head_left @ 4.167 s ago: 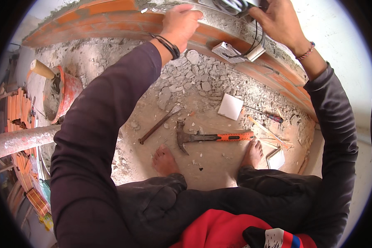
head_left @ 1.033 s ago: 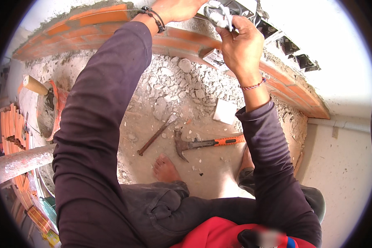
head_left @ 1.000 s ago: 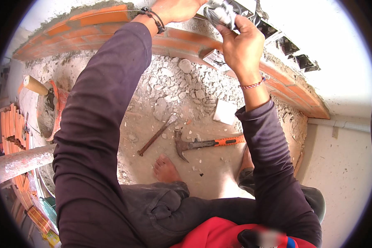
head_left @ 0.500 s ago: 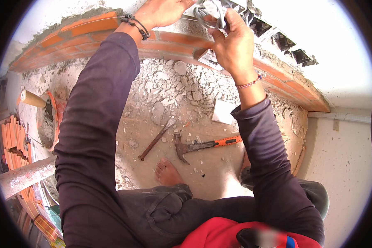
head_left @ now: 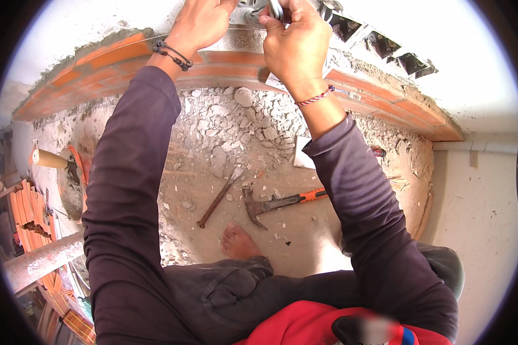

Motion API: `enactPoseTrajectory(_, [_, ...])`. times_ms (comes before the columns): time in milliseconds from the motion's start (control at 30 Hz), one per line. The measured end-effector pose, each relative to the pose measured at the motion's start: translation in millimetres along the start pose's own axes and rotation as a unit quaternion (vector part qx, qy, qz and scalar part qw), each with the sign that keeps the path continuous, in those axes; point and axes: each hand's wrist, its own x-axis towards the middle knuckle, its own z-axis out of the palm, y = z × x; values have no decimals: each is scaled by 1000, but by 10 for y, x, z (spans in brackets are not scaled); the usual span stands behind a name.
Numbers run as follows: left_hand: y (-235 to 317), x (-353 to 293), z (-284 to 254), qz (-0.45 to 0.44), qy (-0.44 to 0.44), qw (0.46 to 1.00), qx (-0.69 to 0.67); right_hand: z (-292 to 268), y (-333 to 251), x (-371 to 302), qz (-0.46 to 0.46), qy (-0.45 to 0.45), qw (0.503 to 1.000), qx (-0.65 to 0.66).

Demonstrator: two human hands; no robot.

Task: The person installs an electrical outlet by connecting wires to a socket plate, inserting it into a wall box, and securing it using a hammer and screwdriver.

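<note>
At the top of the head view, my right hand (head_left: pixel 298 49) is closed on a loop of grey cable (head_left: pixel 275 10), pinched between thumb and fingers. Just behind the cable, a grey electrical box (head_left: pixel 248 11) sits in the wall, partly cut off by the upper edge. My left hand (head_left: pixel 202 24) is at the left side of this box, its fingertips running out of the picture, so their grip is hidden. To the right of my right hand, several dark open box-like cavities (head_left: pixel 380 45) run along the wall opening.
Below the wall's orange brick course (head_left: pixel 236 57) lies broken rubble (head_left: pixel 230 118). On the floor are a rusty chisel (head_left: pixel 220 198), a claw hammer (head_left: pixel 282 202) with an orange-black handle, and a white square plate (head_left: pixel 303 152). Stacked orange bricks (head_left: pixel 31 213) and a pole (head_left: pixel 43 261) stand left.
Both hands have shifted left and slightly up in the picture. The right hand has brought the grey cable nearer the electrical box and the left hand.
</note>
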Motion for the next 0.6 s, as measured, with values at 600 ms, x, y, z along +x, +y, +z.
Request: enactPoseTrajectory(600, [78,22,-28,-60,-54,995,-52,-301,-176,282,35,-209,977,-14])
